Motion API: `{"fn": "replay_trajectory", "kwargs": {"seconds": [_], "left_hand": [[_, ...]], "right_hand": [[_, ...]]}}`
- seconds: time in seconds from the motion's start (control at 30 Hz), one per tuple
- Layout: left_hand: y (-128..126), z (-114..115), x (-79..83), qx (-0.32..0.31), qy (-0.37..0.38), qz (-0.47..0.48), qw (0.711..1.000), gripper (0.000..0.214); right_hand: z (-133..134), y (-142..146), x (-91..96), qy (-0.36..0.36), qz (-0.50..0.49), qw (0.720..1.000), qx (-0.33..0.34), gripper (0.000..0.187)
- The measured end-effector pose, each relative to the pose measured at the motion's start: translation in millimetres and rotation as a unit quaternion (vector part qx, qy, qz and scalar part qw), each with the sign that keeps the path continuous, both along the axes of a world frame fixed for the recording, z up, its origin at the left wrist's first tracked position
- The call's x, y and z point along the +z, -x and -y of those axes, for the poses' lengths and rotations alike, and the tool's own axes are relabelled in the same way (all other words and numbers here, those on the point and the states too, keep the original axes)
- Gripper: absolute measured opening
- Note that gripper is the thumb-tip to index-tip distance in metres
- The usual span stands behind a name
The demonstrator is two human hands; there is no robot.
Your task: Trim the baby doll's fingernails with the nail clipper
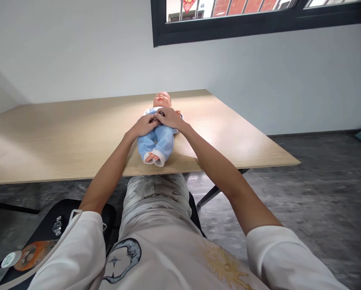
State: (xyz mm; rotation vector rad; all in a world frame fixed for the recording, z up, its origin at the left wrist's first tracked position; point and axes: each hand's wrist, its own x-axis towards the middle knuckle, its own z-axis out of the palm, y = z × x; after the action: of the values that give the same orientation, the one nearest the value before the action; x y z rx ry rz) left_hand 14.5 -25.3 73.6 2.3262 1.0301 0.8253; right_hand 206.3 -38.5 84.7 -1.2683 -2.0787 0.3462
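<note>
A baby doll (162, 99) in a light blue outfit with white trim lies on its back on the wooden table (77, 133), feet toward me. My left hand (145, 124) rests at the doll's belly, its fingers closed at the front of the blue clothes (162, 139). From the other side my right hand (170, 117) meets it, fingers bent and closed over the same spot. A small dark thing (161, 114) shows by the right fingers; I cannot make out what it is. The hands cover much of the doll's chest.
The table's front edge runs just below the doll's feet. To my left a black chair (65, 207) carries a bottle of orange drink (32, 255) and a silvery watch-like thing (57, 226). Behind the table are a white wall (92, 52) and a dark-framed window (228, 30).
</note>
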Motion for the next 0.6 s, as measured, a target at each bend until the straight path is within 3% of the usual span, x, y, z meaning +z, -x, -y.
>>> {"fn": "replay_trajectory", "kwargs": {"seconds": [0.6], "left_hand": [[-0.1,2.1,1.3,0.005,-0.010,-0.022,1.000,0.012]], "right_hand": [[-10.0,-2.9,-7.1,-0.007,-0.004,1.000,0.007,0.031]]}}
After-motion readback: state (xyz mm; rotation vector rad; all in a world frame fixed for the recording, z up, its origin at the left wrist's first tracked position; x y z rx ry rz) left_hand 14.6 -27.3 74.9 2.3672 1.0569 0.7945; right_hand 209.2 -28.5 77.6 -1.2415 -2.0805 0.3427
